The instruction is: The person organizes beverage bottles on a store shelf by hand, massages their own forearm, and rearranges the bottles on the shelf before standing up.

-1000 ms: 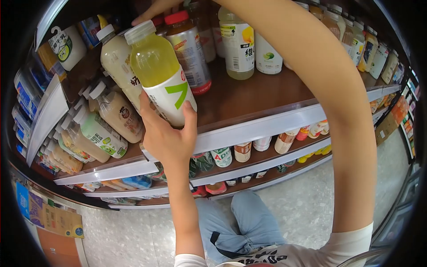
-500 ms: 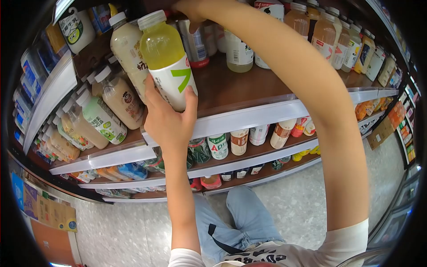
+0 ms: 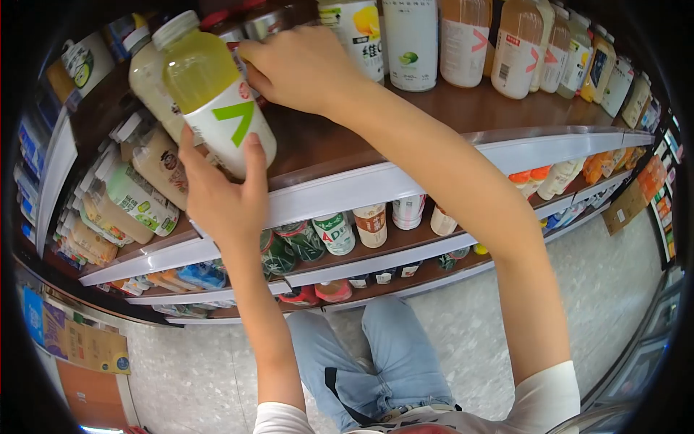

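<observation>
My left hand (image 3: 228, 192) is wrapped round the lower part of a drink bottle (image 3: 206, 94) with yellow-green liquid, a white cap and a white label bearing a green mark. The bottle leans to the left at the front of the shelf, beside a cream-coloured bottle (image 3: 150, 76). My right hand (image 3: 303, 69) reaches in from the right, its fingers curled close to the bottle's right side. What those fingers hold, if anything, is hidden. Just behind them stand silver and red cans (image 3: 264, 25), partly covered by the hand.
Bottles with pink marks (image 3: 463, 43) and a white carton-like bottle (image 3: 410, 47) stand along the brown shelf (image 3: 426, 112). A white price rail (image 3: 347, 184) edges it. Lower shelves hold several small bottles (image 3: 334, 233). Cardboard boxes (image 3: 79, 340) sit at the lower left.
The view has shifted to the right. My right hand has come down and forward from behind the cans, nearer the bottle. My left hand still holds the bottle, now tilted more.
</observation>
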